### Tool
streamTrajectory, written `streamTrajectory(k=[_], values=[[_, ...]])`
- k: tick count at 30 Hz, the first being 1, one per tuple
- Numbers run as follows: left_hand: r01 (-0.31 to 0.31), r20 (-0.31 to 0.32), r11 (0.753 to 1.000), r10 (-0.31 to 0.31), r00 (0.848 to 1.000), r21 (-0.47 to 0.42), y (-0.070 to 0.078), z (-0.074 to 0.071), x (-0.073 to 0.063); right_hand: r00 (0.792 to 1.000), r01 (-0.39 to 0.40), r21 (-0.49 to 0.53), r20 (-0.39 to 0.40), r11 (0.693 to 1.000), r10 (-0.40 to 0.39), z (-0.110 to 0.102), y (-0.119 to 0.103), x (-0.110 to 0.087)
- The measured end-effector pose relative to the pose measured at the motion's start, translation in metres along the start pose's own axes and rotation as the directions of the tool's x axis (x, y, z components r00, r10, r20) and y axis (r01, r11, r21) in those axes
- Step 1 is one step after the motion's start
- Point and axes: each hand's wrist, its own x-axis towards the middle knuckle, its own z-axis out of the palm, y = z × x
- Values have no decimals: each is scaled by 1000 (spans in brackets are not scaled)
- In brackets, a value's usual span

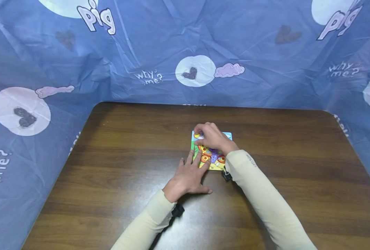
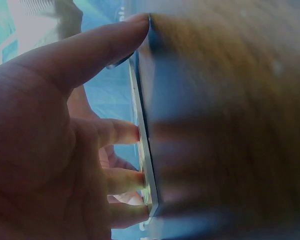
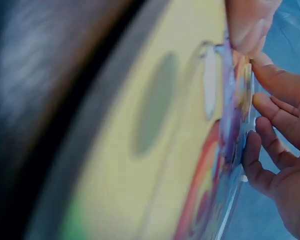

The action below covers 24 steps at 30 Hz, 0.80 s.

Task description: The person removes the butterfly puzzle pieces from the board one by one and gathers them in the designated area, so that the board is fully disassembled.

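Observation:
A small colorful picture puzzle [image 1: 216, 166] lies flat on the table, printed with a yellow and red vehicle and a purple figure. My right hand [image 1: 215, 137] arches over its upper part, thumb and fingertips curled in at the upper left, seemingly pinching a puzzle piece [image 3: 247, 92] mostly hidden by the fingers. My left hand [image 1: 191, 175] is spread, with fingertips on the puzzle's lower left and the thumb out on the table. From the left wrist, the puzzle's pale edge [image 2: 144, 150] shows edge-on under the left fingers [image 2: 125, 181].
The brown wooden table [image 1: 125, 146] extends around the puzzle on all sides. Blue printed cloth [image 1: 147, 45] hangs behind and beside it. Dark wrist devices [image 1: 177, 210] sit under both pale sleeves [image 1: 266, 198].

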Motion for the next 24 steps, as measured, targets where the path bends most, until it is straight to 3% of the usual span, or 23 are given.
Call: streamTrajectory(k=[13,24], values=[[1,0,1000,-1,1000,-17,-2,0,0,999,-52,49,10,997,52,-1,-4,6],[6,10,1000,-5,1000,-26,-2,-1,-1,1000,1,12,-10,1000,-1,2,-2,3]])
